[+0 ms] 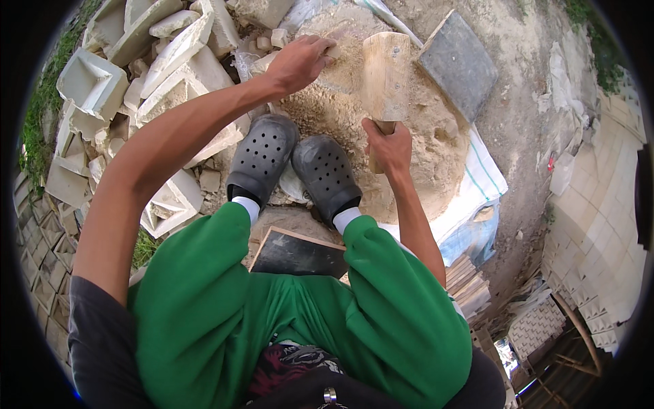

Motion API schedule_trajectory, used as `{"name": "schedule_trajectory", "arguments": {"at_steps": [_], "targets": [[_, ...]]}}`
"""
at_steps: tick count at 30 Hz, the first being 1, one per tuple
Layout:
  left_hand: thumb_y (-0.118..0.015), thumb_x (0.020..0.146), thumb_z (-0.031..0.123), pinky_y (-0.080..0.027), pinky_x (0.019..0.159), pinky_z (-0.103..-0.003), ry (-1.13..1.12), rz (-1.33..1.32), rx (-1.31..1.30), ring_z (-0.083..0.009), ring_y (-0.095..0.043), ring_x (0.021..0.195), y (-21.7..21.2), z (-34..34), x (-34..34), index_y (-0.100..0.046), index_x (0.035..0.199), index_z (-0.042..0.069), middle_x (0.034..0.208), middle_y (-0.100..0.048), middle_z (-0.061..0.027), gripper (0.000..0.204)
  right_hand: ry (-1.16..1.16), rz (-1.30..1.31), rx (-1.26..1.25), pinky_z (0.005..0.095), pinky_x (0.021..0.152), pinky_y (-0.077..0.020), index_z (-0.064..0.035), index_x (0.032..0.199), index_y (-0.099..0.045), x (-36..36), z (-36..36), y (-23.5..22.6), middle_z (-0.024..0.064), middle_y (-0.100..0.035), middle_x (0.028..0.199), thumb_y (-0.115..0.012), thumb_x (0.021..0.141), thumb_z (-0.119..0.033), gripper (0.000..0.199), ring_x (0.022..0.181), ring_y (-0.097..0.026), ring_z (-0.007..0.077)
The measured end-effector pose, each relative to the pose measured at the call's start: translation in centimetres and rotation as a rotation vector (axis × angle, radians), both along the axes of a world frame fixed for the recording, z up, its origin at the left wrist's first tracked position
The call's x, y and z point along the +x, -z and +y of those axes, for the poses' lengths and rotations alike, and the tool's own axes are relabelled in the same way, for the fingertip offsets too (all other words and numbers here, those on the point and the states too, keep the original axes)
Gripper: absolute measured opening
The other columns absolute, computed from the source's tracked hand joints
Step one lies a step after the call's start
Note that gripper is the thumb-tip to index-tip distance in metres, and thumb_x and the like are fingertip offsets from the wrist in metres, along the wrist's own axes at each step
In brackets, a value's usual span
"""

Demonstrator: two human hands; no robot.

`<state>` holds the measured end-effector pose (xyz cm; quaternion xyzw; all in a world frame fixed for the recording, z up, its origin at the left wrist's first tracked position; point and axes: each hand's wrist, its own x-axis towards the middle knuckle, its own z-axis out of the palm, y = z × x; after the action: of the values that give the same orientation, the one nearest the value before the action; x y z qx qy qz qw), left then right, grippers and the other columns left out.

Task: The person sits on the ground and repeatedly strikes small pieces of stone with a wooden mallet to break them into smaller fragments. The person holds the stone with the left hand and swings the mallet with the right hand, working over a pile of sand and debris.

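My right hand (391, 146) grips the handle of a wooden mallet (386, 75). Its thick, pale block head points away from me, above a heap of tan crumbled material (436, 146). To the left, my left hand (301, 63) is closed over the far side of the heap, with a small pale chunk (333, 50) at its fingertips. The fingers partly hide that chunk. The mallet head is to the right of my left hand, apart from it. Part of the heap lies on a white woven sheet (485, 170).
Broken white hollow pieces (180, 88) are piled at the left. A grey square slab (460, 65) rests at the heap's far right edge. My feet in grey clogs (262, 153) stand at its near side, before a dark wood-edged board (300, 253). Pale blocks (589, 204) are stacked farther right.
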<state>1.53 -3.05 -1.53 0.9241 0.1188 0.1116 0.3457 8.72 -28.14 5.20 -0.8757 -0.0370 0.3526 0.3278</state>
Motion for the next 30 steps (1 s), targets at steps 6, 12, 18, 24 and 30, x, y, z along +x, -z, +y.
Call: {"name": "schedule_trajectory", "arguments": {"at_steps": [6, 12, 18, 24, 30], "targets": [[-0.067, 0.096, 0.031, -0.052, 0.092, -0.044, -0.052, 0.01, 0.07, -0.0363, -0.065, 0.108, -0.2, 0.8, -1.4, -0.064, 0.123, 0.007, 0.116, -0.069, -0.0164, 0.036, -0.125, -0.228, 0.315, 0.0386, 0.065, -0.0557, 0.003, 0.096, -0.072, -0.7, 0.6, 0.3, 0.0181, -0.074, 0.08, -0.079, 0.083, -0.03, 0.036, 0.072, -0.075, 0.0268], [-0.068, 0.096, 0.033, -0.053, 0.09, -0.044, -0.062, 0.13, 0.035, -0.0351, -0.066, 0.107, -1.1, 1.5, -0.9, -0.065, 0.122, 0.01, 0.118, -0.069, -0.0128, 0.035, -0.168, -0.067, 0.044, 0.0408, 0.072, -0.0565, 0.0036, 0.096, -0.072, -0.3, 2.4, 2.2, 0.0216, -0.074, 0.087, -0.08, 0.081, -0.034, 0.041, 0.08, -0.075, 0.0343], [-0.067, 0.096, 0.035, -0.052, 0.092, -0.044, -0.04, 0.084, 0.055, -0.0348, -0.065, 0.11, -0.7, 2.1, -1.6, -0.064, 0.124, 0.011, 0.121, -0.068, -0.0122, 0.036, -0.247, -0.222, 0.183, 0.0416, 0.075, -0.0563, 0.0049, 0.098, -0.071, -0.4, 1.4, 2.2, 0.023, -0.074, 0.087, -0.076, 0.082, -0.034, 0.043, 0.083, -0.074, 0.0368], [-0.067, 0.096, 0.034, -0.052, 0.093, -0.045, -0.082, 0.079, 0.066, -0.0337, -0.066, 0.111, -0.8, 2.0, -1.4, -0.064, 0.124, 0.011, 0.121, -0.069, -0.0118, 0.036, -0.138, -0.13, 0.118, 0.0416, 0.071, -0.0562, 0.0021, 0.094, -0.073, 0.0, 1.5, 1.9, 0.0202, -0.074, 0.081, -0.077, 0.083, -0.032, 0.036, 0.078, -0.074, 0.0351], [-0.069, 0.095, 0.033, -0.051, 0.095, -0.042, -0.122, 0.03, 0.099, -0.0336, -0.064, 0.112, -0.7, 2.5, -1.7, -0.065, 0.121, 0.01, 0.118, -0.068, -0.0117, 0.035, -0.224, -0.108, 0.086, 0.0404, 0.071, -0.0559, 0.0045, 0.094, -0.072, 1.3, 1.3, 2.4, 0.0202, -0.074, 0.081, -0.077, 0.08, -0.037, 0.044, 0.077, -0.074, 0.0327]]}}
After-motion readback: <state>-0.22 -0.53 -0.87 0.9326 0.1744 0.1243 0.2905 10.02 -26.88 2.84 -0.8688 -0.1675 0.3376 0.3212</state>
